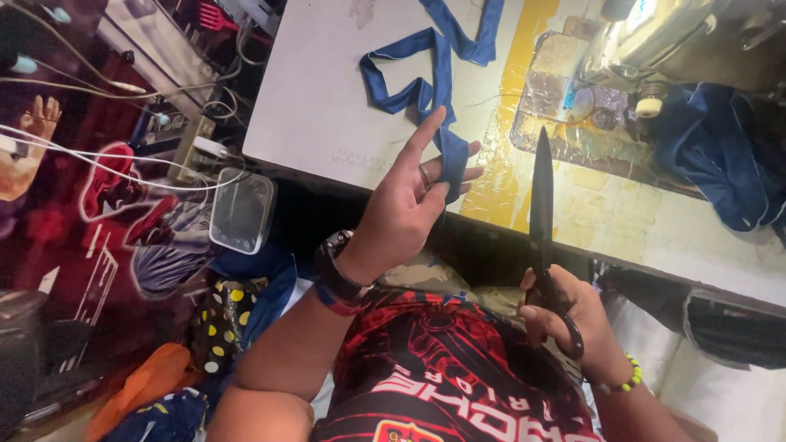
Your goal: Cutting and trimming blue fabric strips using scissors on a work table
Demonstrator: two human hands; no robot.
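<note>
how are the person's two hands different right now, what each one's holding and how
The left hand pinches a soft blue fabric strip between its fingers, index finger extended; the right hand grips hard black scissors, fingers through the handle, closed blades pointing up. The left is raised over the table edge; the right sits lower. Both wrists wear bands.

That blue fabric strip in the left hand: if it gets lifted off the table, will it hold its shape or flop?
Likely floppy: the blue fabric strip already lies in loose folds across the white table. It probably weighs little, since the left hand pinches it between fingertips alone. It may drag or snag as it trails.
</note>
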